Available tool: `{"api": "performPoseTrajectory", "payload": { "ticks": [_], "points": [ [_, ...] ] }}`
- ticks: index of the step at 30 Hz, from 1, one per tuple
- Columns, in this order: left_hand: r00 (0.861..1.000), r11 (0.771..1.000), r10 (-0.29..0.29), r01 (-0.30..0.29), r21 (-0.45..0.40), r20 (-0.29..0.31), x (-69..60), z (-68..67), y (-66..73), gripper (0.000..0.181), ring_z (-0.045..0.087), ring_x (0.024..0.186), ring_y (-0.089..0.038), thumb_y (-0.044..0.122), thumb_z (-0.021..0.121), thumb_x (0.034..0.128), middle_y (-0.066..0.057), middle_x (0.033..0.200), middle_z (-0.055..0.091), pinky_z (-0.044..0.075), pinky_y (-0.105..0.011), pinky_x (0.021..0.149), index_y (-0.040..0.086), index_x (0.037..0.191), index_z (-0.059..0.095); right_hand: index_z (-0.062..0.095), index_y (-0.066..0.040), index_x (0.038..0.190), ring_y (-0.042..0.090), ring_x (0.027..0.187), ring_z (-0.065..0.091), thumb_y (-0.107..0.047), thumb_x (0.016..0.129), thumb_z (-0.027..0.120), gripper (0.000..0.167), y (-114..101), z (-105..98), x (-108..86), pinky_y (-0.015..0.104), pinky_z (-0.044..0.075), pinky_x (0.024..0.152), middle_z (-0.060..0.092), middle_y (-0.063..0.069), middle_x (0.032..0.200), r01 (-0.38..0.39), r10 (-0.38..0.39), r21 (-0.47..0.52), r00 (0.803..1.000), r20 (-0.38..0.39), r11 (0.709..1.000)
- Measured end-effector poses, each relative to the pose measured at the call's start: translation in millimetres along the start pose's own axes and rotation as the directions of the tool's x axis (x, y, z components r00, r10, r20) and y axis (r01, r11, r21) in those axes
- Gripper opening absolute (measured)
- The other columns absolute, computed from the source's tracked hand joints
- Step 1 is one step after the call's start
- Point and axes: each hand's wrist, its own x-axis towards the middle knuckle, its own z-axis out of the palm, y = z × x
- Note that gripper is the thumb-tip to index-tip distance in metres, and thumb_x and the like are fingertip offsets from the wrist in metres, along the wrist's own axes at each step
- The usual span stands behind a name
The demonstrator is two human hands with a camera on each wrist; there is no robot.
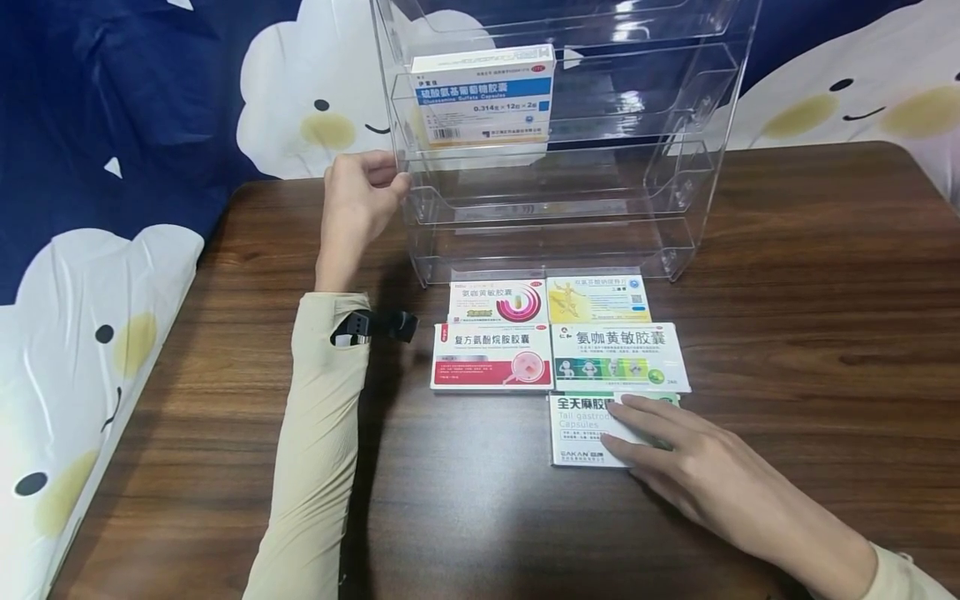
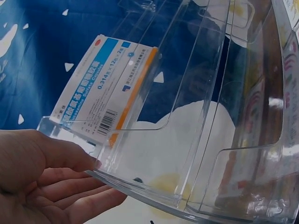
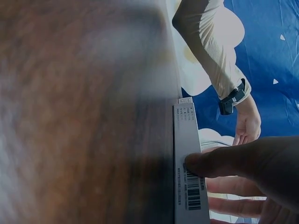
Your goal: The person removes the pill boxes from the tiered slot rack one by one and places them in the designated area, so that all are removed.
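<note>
My left hand [image 1: 360,196] grips the left side edge of a clear acrylic rack [image 1: 540,212], thumb in front and fingers behind the panel. On an upper tier leans a white-and-blue medicine box [image 1: 483,100], also seen in the left wrist view close to the thumb. My right hand [image 1: 697,467] rests on a white-and-green medicine box [image 1: 581,429] lying flat on the table. Its fingers lie fairly straight over the box's right part; in the right wrist view the thumb [image 3: 210,163] touches the barcoded side.
Beyond that box lie a white-and-green box [image 1: 618,354], a red-and-white box [image 1: 491,358], a pink-ringed box [image 1: 498,300] and a yellow box [image 1: 596,298], side by side before the rack. A patterned blue cloth [image 1: 150,100] hangs behind the brown table [image 1: 465,508].
</note>
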Motion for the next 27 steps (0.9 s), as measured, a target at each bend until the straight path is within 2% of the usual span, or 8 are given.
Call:
{"api": "performPoseTrajectory", "payload": {
  "ticks": [2, 4, 6, 8, 19, 27],
  "points": [
    [1.000, 1.000, 0.004, -0.004, -0.001, -0.001, 0.0, 0.2, -0.2, 0.034, 0.066, 0.107, -0.016, 0.013, 0.064, 0.0925, -0.009, 0.122, 0.066, 0.050, -0.021, 0.093, 0.008, 0.126, 0.063, 0.074, -0.016, 0.111, 0.031, 0.113, 0.059, -0.039, 0.105, 0.027, 0.052, -0.5, -0.5, 0.3, 0.028, 0.034, 0.111, 0.063, 0.011, 0.126, -0.003, 0.003, -0.004, 1.000, 0.004, 1.000],
    [1.000, 1.000, 0.006, -0.006, -0.004, -0.004, -0.1, 0.1, -0.5, 0.034, 0.065, 0.108, -0.016, 0.013, 0.064, 0.0925, -0.009, 0.122, 0.066, 0.050, -0.021, 0.093, 0.008, 0.126, 0.063, 0.074, -0.017, 0.111, 0.031, 0.114, 0.059, -0.040, 0.105, 0.026, 0.053, -1.1, -1.3, 0.9, 0.038, 0.046, 0.100, 0.063, 0.011, 0.127, -0.011, 0.011, -0.006, 1.000, 0.017, 1.000],
    [1.000, 1.000, 0.005, -0.005, -0.003, -0.008, -0.1, -0.3, -0.8, 0.034, 0.065, 0.109, -0.016, 0.013, 0.064, 0.0925, -0.009, 0.122, 0.066, 0.050, -0.021, 0.093, 0.008, 0.126, 0.064, 0.074, -0.017, 0.111, 0.030, 0.114, 0.059, -0.040, 0.104, 0.025, 0.054, -1.7, -2.3, 1.7, 0.047, 0.052, 0.089, 0.063, 0.011, 0.127, -0.020, 0.020, -0.004, 0.999, 0.031, 1.000],
    [1.000, 1.000, 0.002, -0.002, -0.002, -0.008, 0.0, -0.6, -1.0, 0.033, 0.065, 0.109, -0.016, 0.013, 0.063, 0.0926, -0.009, 0.122, 0.066, 0.050, -0.021, 0.093, 0.008, 0.126, 0.064, 0.074, -0.016, 0.110, 0.030, 0.114, 0.059, -0.040, 0.104, 0.024, 0.056, -2.3, -3.0, 2.5, 0.052, 0.053, 0.085, 0.063, 0.011, 0.126, -0.025, 0.025, -0.001, 0.999, 0.042, 1.000],
    [1.000, 1.000, 0.010, -0.010, -0.009, -0.009, -0.6, 0.6, -1.6, 0.033, 0.066, 0.106, -0.016, 0.013, 0.064, 0.0923, -0.009, 0.122, 0.066, 0.051, -0.021, 0.091, 0.009, 0.125, 0.064, 0.073, -0.016, 0.111, 0.031, 0.114, 0.059, -0.040, 0.105, 0.021, 0.058, -5.7, -6.6, -2.7, 0.053, 0.052, 0.087, 0.062, 0.012, 0.128, -0.034, 0.036, -0.037, 0.997, 0.064, 0.999],
    [0.999, 0.999, 0.032, -0.032, 0.004, -0.015, 0.1, 0.6, -1.9, 0.032, 0.066, 0.106, -0.017, 0.013, 0.064, 0.0920, -0.009, 0.120, 0.066, 0.050, -0.021, 0.094, 0.008, 0.124, 0.065, 0.074, -0.015, 0.108, 0.031, 0.109, 0.061, -0.042, 0.104, 0.025, 0.056, -0.1, -8.2, 1.2, 0.051, 0.053, 0.085, 0.064, 0.012, 0.122, 0.007, -0.006, -0.024, 0.999, 0.043, 1.000]
  ]
}}
